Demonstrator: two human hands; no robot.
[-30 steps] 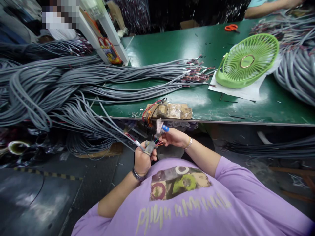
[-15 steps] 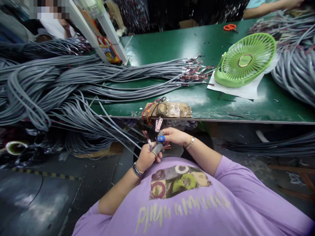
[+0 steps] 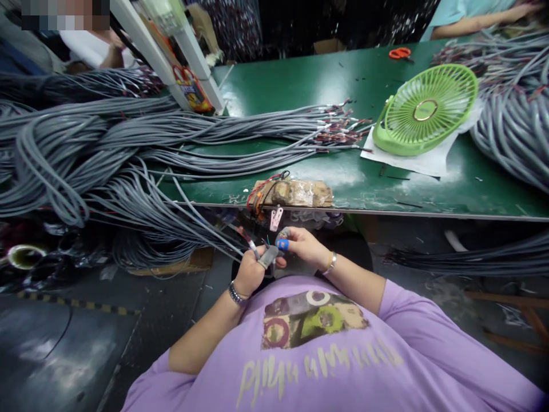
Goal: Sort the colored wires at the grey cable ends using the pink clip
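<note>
My left hand (image 3: 251,270) is closed around the end of a grey cable (image 3: 252,247), whose reddish-brown wires stick up past the fingers. A worn grey cover sits on its thumb, and thin dark wire tips show just above it. Close by on the right, my right hand (image 3: 305,247) has thumb and forefinger pinched together. That thumb is wrapped in blue tape, the forefinger in a grey cover. Whatever lies in this pinch is hidden. A pink clip (image 3: 276,218) hangs at the table edge just above both hands.
Grey cables (image 3: 206,129) lie in thick bundles across the green table (image 3: 274,80). A taped wooden block (image 3: 300,193) sits at its front edge. Right of it stand a green fan (image 3: 424,109) and orange-handled scissors (image 3: 400,54). Co-workers' arms (image 3: 476,24) show at the back.
My hands have drawn slightly apart, the left one shifting left and the right one a little right. Copper-coloured wires seen below the right fingers are out of sight now.
</note>
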